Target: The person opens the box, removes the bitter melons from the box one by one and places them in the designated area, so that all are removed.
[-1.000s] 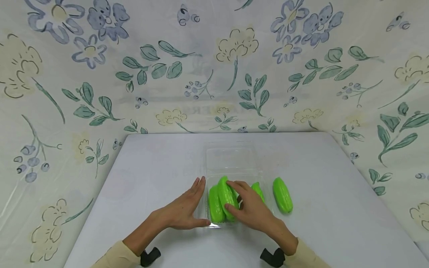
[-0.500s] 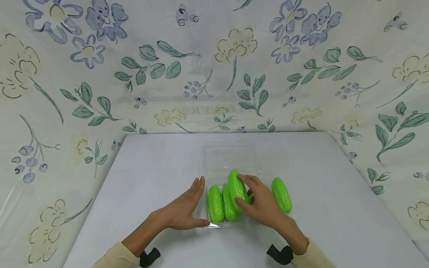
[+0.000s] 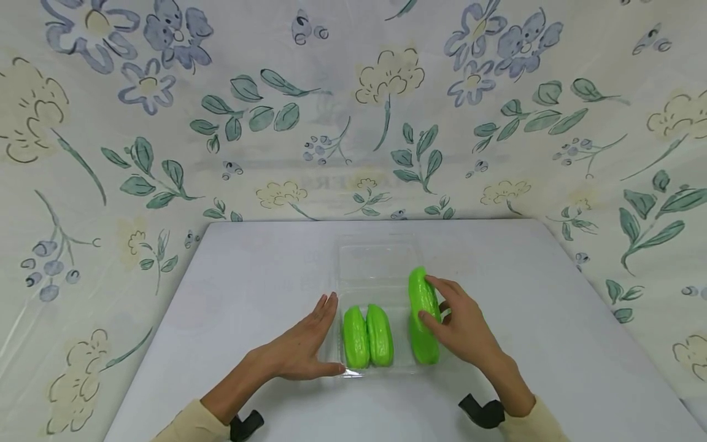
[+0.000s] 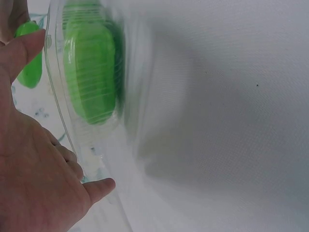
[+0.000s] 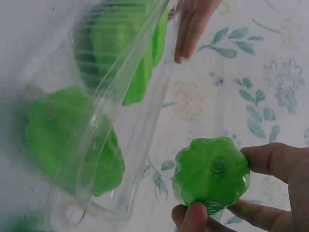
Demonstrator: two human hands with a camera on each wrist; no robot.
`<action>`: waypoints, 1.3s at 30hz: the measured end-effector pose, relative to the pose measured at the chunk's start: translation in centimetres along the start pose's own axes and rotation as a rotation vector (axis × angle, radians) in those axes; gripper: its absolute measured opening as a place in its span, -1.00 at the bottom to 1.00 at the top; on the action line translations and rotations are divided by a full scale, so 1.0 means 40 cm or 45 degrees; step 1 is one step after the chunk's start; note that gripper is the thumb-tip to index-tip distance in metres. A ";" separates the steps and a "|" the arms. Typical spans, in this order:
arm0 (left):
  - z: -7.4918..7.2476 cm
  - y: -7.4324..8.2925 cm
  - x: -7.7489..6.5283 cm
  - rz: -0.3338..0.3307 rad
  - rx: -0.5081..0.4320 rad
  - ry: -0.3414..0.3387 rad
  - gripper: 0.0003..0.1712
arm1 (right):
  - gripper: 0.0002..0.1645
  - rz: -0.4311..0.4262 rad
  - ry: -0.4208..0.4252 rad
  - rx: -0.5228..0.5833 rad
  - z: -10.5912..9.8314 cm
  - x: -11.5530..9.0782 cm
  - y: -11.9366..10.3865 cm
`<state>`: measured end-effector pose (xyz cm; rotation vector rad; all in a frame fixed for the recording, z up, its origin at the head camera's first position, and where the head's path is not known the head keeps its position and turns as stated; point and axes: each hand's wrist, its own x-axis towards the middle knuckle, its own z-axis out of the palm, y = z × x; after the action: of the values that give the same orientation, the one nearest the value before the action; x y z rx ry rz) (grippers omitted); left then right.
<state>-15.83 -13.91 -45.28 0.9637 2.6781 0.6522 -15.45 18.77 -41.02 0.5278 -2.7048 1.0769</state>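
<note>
My right hand (image 3: 469, 325) holds a glossy, ribbed green cucumber (image 3: 422, 291) between thumb and fingers, raised above the right side of a clear plastic box (image 3: 400, 337). Its scalloped end shows as the held cucumber (image 5: 212, 171) in the right wrist view. Below it another cucumber (image 3: 425, 350) lies in the box. Two more, a left cucumber (image 3: 356, 337) and its neighbour (image 3: 380, 336), lie side by side at the box's left. My left hand (image 3: 301, 344), fingers straight and thumb spread, steadies the box's left edge; the left wrist view shows the hand (image 4: 38, 169) along the rim.
The box's clear lid (image 3: 378, 261) lies folded back behind it. Box and lid rest on a white table (image 3: 265, 264). A flower-patterned sheet (image 3: 342, 123) hangs behind and at the sides. A green patch (image 5: 26, 226) shows at the right wrist view's lower edge.
My right hand has lifted a cucumber from beside the left ones and carried it right across the box. The cucumber on the table at right is now hidden. The left hand has stayed still.
</note>
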 end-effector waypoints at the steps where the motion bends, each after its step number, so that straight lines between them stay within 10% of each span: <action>1: 0.000 0.000 -0.001 0.000 0.001 -0.001 0.36 | -0.24 0.007 0.006 -0.001 -0.006 -0.002 0.004; 39: 0.003 0.002 -0.001 -0.033 -0.004 0.001 0.35 | -0.26 0.276 0.132 -0.216 -0.126 -0.077 0.161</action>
<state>-15.70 -13.86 -45.35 0.9264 2.6843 0.6515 -14.93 27.40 -42.34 0.1493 -2.7741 0.8816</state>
